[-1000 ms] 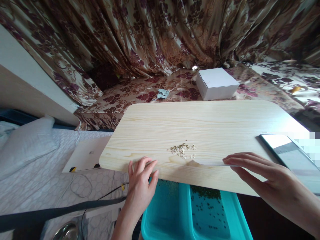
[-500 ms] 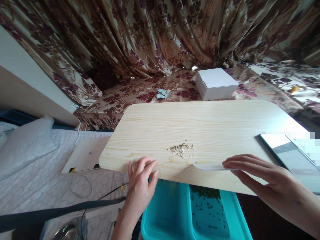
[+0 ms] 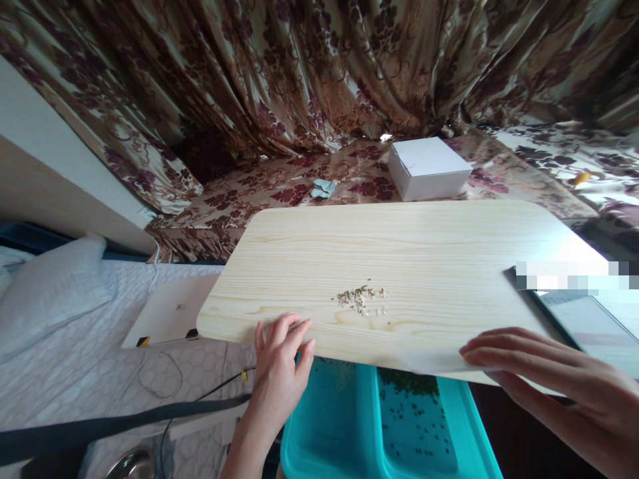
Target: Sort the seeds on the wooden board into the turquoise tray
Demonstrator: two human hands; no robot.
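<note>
On the pale wooden tabletop (image 3: pixel 399 253) lies a small scatter of mixed dark and whitish seeds (image 3: pixel 359 301). My left hand (image 3: pixel 283 359) rests on the near edge to the left of them, its fingers bent and apart, holding nothing. A thin white sheet, like paper or card (image 3: pixel 434 359), is pinched between the thumb and fingers of my right hand (image 3: pixel 549 372) at the near edge, right of the seeds; it is blurred. Below that edge, a turquoise divided tray (image 3: pixel 369 426) has dark green and dark bits in its right compartment and fine specks in the left.
A tablet or large phone (image 3: pixel 589 326) lies at the table's right. Behind the table, a white box (image 3: pixel 429 166) and a small folded pale cloth or paper (image 3: pixel 323 189) sit on a floral-covered ledge. A flat white box (image 3: pixel 170 309) and cables are at the left, with a metal bowl (image 3: pixel 132 464).
My right hand has moved the white sheet toward me, from beside the seeds to the table's near edge. My left hand and the seed scatter have stayed put.
</note>
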